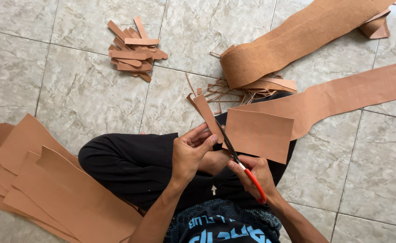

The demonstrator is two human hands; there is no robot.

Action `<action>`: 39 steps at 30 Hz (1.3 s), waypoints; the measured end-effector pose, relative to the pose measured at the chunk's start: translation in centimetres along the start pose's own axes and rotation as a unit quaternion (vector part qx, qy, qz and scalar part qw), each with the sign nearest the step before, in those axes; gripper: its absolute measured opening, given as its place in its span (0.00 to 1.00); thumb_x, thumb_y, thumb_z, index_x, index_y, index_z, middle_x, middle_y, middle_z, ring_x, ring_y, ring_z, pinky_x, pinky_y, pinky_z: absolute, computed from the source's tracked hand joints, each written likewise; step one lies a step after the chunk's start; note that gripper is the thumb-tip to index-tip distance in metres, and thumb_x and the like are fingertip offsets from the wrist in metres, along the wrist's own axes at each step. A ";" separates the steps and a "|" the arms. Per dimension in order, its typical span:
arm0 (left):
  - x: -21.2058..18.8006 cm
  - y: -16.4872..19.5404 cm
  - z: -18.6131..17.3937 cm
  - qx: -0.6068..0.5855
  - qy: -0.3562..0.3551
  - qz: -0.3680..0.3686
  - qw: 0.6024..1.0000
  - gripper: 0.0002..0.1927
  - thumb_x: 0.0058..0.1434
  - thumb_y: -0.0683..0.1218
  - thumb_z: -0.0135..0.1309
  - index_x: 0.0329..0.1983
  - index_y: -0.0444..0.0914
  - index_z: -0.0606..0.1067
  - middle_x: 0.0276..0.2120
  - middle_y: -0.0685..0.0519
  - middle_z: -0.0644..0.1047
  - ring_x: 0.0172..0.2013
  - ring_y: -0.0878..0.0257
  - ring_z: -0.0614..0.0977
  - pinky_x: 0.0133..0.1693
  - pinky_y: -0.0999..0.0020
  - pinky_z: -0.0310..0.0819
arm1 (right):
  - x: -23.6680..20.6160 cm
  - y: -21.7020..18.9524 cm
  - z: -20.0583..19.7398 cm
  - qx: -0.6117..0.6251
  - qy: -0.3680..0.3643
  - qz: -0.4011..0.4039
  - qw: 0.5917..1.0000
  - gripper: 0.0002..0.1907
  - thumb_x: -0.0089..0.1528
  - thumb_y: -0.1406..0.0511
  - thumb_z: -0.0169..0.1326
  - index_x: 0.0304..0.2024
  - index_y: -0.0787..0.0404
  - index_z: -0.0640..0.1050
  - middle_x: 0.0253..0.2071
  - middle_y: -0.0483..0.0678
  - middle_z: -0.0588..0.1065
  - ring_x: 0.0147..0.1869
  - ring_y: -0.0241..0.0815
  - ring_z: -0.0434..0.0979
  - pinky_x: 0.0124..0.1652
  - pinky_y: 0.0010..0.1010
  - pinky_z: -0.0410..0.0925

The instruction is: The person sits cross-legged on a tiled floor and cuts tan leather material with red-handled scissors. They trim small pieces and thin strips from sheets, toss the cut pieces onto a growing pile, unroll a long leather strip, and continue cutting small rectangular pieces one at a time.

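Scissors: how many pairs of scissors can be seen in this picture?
1. The red-handled scissors are in the right hand, blades cutting the tan strip that the left hand holds. Others could lie hidden under the tan sheets.

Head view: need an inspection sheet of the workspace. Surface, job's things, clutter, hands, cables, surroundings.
Surface: pale marbled floor tiles with grey grout lines; the person sits on them, legs in black trousers.
Job's things: red-handled scissors cutting a tan strip off a long tan sheet that runs off to the right.
Clutter: pile of cut tan strips at top; thin offcut trimmings; a folded wide tan band; stacked tan sheets at lower left.
Hands: left hand pinches the strip; right hand is closed on the scissors.
Cables: nothing seen.
Surroundings: only tiled floor; no other people.
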State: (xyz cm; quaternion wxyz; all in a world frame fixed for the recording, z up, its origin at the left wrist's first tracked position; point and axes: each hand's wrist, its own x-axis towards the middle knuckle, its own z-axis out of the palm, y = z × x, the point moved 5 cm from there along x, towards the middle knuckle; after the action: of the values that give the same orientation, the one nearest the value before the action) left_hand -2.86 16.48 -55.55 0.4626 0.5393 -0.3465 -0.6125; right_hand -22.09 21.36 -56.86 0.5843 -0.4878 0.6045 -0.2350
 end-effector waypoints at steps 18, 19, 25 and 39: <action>9.2 11.9 -9.4 0.256 0.140 0.234 0.927 0.19 0.67 0.47 0.62 0.57 0.34 0.74 0.48 0.50 0.80 0.48 0.60 0.84 0.52 0.67 0.81 | -1.1 3.2 1.0 0.323 -0.040 -0.006 0.946 0.16 0.69 0.59 0.45 0.42 0.68 0.72 0.20 0.41 0.61 0.17 0.30 0.59 0.16 0.23 0.58; 9.5 11.4 -9.2 0.277 0.166 0.212 0.922 0.19 0.65 0.47 0.62 0.56 0.34 0.74 0.47 0.50 0.80 0.46 0.61 0.83 0.48 0.67 0.81 | -1.3 3.4 0.8 0.333 -0.031 -0.015 0.942 0.16 0.70 0.59 0.44 0.42 0.68 0.72 0.20 0.41 0.60 0.17 0.30 0.59 0.16 0.23 0.58; 7.7 -0.1 -1.6 0.262 0.018 0.084 0.961 0.09 0.62 0.44 0.61 0.44 0.37 0.79 0.39 0.52 0.84 0.42 0.64 0.85 0.44 0.68 0.82 | -2.7 5.1 -1.3 0.296 0.059 -0.019 0.953 0.21 0.71 0.57 0.40 0.41 0.69 0.73 0.18 0.42 0.62 0.16 0.30 0.59 0.16 0.23 0.58; 2.6 -5.7 4.6 0.121 -0.019 0.005 0.993 0.13 0.61 0.40 0.62 0.48 0.31 0.81 0.40 0.50 0.85 0.41 0.66 0.86 0.45 0.74 0.82 | -6.4 8.7 -3.7 0.126 0.110 0.094 0.981 0.14 0.64 0.58 0.53 0.37 0.64 0.78 0.16 0.41 0.65 0.17 0.29 0.62 0.18 0.24 0.57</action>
State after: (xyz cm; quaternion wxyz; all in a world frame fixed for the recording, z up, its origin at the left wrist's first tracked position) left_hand -8.43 15.59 -60.84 0.3909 0.5776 -0.4294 -0.5738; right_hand -29.26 29.45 -60.47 0.5906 -0.3224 0.6735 -0.3060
